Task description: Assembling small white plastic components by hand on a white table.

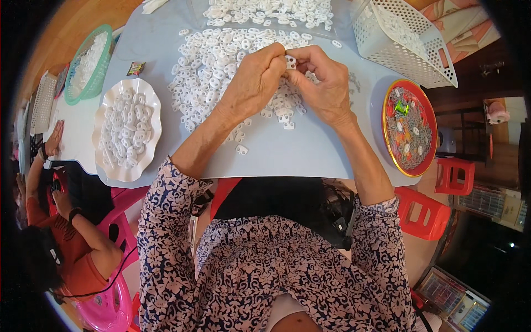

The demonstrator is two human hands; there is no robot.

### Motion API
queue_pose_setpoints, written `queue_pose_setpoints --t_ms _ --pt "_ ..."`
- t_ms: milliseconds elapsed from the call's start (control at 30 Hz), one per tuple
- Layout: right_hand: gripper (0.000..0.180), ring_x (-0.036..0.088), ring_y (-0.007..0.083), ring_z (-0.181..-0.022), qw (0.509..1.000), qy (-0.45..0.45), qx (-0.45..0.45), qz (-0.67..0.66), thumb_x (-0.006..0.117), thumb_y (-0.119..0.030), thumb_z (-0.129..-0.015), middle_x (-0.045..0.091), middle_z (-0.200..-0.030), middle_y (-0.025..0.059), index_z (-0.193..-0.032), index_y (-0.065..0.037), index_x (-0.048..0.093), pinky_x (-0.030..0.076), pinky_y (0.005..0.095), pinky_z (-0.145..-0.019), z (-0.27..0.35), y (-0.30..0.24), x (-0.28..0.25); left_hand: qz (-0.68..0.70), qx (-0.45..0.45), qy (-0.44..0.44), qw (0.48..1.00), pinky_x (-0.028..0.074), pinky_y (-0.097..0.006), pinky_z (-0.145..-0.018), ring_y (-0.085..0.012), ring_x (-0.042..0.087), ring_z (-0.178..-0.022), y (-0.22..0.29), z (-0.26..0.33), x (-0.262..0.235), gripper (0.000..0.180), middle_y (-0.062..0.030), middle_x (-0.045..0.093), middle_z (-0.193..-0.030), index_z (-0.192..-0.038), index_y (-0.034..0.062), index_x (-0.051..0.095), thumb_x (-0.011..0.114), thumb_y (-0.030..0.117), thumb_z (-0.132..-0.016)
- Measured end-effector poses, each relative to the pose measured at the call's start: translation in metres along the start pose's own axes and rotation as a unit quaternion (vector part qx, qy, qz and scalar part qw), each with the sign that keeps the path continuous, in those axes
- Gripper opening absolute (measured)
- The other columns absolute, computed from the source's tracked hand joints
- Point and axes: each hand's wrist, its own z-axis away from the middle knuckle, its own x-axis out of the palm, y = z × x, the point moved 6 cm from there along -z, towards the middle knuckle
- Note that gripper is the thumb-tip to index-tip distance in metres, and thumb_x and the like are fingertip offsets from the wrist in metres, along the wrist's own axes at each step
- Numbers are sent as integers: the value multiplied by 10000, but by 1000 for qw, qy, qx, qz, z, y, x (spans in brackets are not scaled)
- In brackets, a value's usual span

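Both hands meet over a heap of small white oval plastic pieces with two holes (pixel 202 77) on the pale blue table. My right hand (pixel 325 83) pinches one such white plastic piece (pixel 290 62) between thumb and forefinger. My left hand (pixel 255 80) is closed right beside it, fingertips touching the piece's edge; whether something smaller sits in those fingers is hidden. A few loose pieces lie nearer me, one white piece (pixel 241 149) apart from the heap. To the left, a white scalloped dish (pixel 102 145) holds more white pieces.
At the right stands a red round tray (pixel 385 119) of thin grey parts with a few white pieces. Behind it is a white perforated basket (pixel 381 47). A green basket (pixel 71 88) and a wrapped sweet (pixel 135 68) are at left. A co-worker (pixel 72 243) sits left; red stools (pixel 423 213) stand right.
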Motion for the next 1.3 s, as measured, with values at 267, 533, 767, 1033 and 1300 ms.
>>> queue_pose_setpoints --t_ms 267,533,767,1033,1300 --pt "196 608 124 -644 999 -25 -8 46 695 -5 -749 633 -716 63 -912 3 586 490 246 -610 2 -5 -1 -13 5 4 1000 393 -365 -578 -216 419 -593 5 4 4 189 -150 431 -640 -782 -28 443 378 120 -879" --pt "169 610 150 -634 998 -33 -31 52 699 3 -743 622 -693 70 -865 9 583 497 257 -603 2 -8 -2 -4 -3 1 1000 392 -352 -575 -192 401 -592 6 7 4 199 -130 408 -640 -765 -19 428 371 134 -878" --pt "105 588 110 -586 999 -28 -28 -22 653 5 -787 650 -717 67 -871 5 589 476 258 -522 0 -5 -2 43 -44 -17 998 394 -304 -572 -141 406 -607 5 6 4 225 -72 426 -635 -745 -11 433 376 155 -886" --pt "120 557 60 -617 972 -55 128 -187 586 -69 -888 624 -699 19 -954 10 646 452 200 -549 -3 27 -1 57 -18 -26 998 398 -276 -572 -116 438 -622 0 2 -1 238 -31 460 -650 -822 -20 501 430 188 -913" --pt "102 546 52 -597 953 -23 164 -252 611 -57 -846 620 -704 11 -910 15 645 441 198 -532 -2 34 -6 -5 -40 -15 999 360 -260 -530 -88 412 -597 9 3 6 132 -13 462 -643 -834 -17 528 541 113 -854"
